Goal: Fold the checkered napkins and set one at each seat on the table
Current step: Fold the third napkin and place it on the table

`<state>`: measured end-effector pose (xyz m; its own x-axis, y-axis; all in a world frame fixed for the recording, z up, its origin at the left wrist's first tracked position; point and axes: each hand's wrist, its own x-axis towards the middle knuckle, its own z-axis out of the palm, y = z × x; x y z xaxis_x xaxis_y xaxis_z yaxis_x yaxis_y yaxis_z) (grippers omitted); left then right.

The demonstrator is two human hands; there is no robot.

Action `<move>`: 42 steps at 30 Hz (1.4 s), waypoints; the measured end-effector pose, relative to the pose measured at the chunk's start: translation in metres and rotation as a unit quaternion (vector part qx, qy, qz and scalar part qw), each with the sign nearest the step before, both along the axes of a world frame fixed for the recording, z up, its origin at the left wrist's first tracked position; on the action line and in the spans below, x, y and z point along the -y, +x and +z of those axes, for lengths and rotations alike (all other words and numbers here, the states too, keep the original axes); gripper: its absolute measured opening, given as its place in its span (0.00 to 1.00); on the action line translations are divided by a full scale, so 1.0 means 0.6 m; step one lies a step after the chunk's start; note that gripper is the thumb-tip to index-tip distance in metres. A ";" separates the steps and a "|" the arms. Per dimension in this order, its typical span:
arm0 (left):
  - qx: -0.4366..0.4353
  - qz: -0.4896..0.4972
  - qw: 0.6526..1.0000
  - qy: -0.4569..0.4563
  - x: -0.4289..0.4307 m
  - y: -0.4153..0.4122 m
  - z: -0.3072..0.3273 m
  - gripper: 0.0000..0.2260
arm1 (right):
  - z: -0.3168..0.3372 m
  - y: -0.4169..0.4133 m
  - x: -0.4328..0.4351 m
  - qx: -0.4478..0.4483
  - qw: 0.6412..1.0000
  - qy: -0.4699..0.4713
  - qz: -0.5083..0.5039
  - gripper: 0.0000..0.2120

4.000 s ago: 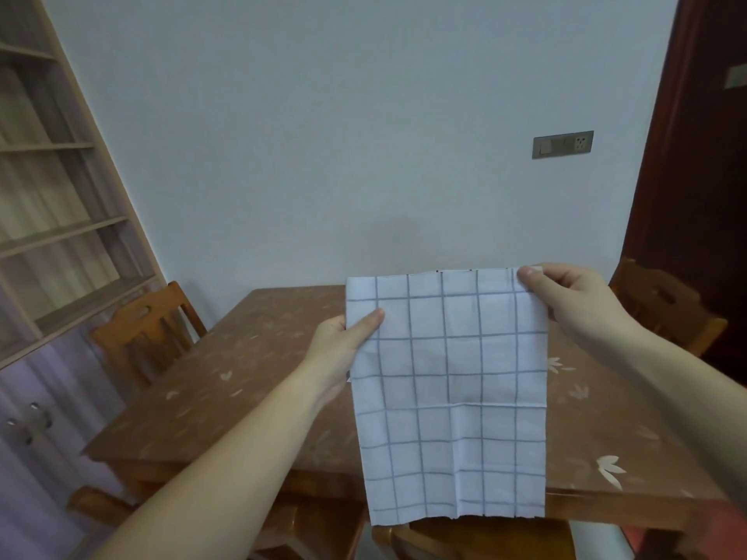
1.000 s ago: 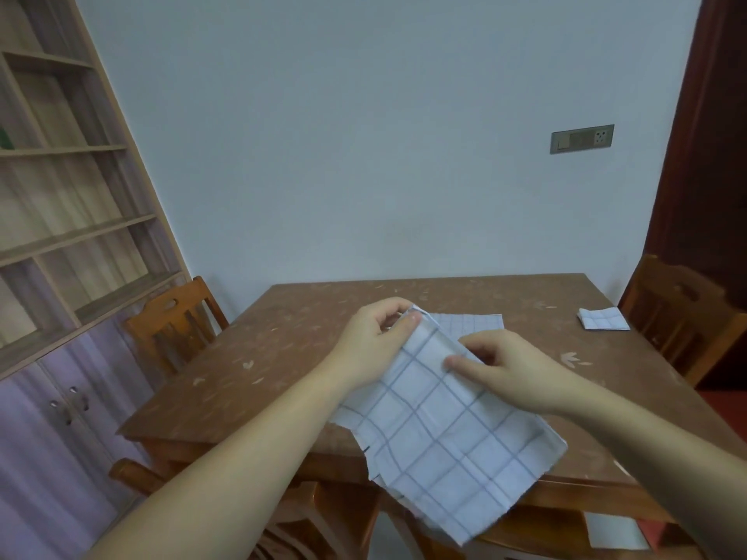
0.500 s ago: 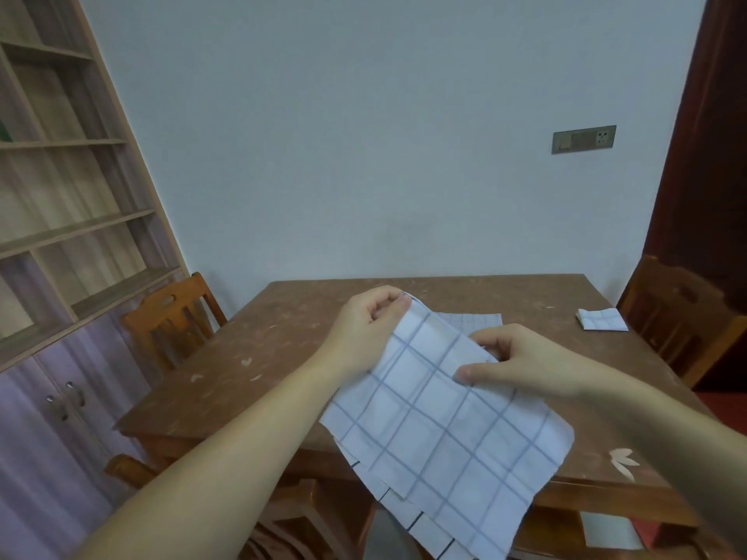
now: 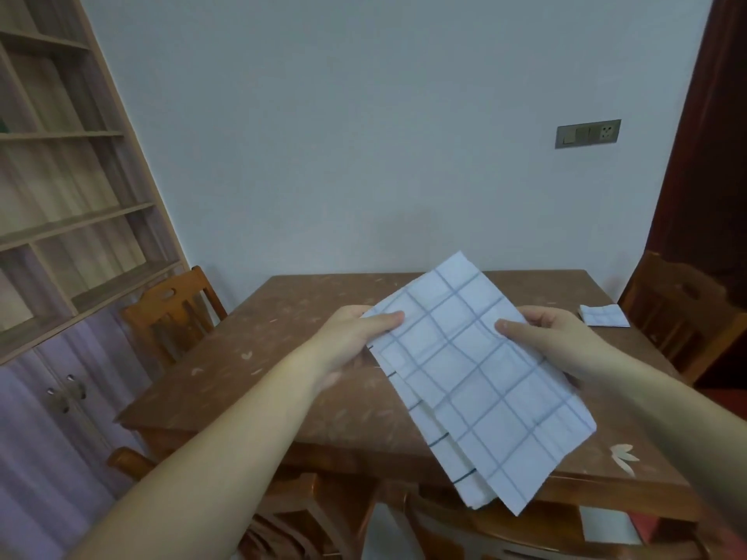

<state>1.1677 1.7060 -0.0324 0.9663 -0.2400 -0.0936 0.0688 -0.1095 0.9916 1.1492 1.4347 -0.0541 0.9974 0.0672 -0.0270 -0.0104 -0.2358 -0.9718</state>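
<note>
I hold a white checkered napkin [image 4: 477,373] with blue grid lines in the air above the brown table [image 4: 283,357]. It is folded in layers and slants from upper left to lower right, its lower end hanging past the table's near edge. My left hand [image 4: 355,337] pinches its left edge, thumb on top. My right hand [image 4: 553,341] grips its right edge. A small folded napkin [image 4: 603,315] lies on the table at the right seat. The napkin in my hands hides the table's middle.
A wooden chair [image 4: 178,313] stands at the table's left side, another chair [image 4: 683,313] at the right, and a chair back [image 4: 315,519] sits below the near edge. Shelving [image 4: 60,196] fills the left wall; a dark door [image 4: 711,155] is at the right.
The napkin hung full length from both hands four seconds ago. It has since been folded over and tilted; my hands have moved apart to its two side edges in the last half second.
</note>
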 end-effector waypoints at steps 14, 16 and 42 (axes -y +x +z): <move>0.059 0.001 0.995 0.075 0.068 -0.002 -0.016 0.05 | -0.011 -0.052 -0.128 0.101 0.988 -0.074 0.095 0.30; 0.075 0.009 0.995 0.066 0.071 -0.003 -0.019 0.05 | -0.011 -0.052 -0.129 0.104 0.987 -0.068 0.102 0.33; 0.152 0.032 0.981 0.120 0.098 0.034 -0.041 0.27 | 0.010 -0.023 -0.114 -0.019 0.977 0.201 0.072 0.23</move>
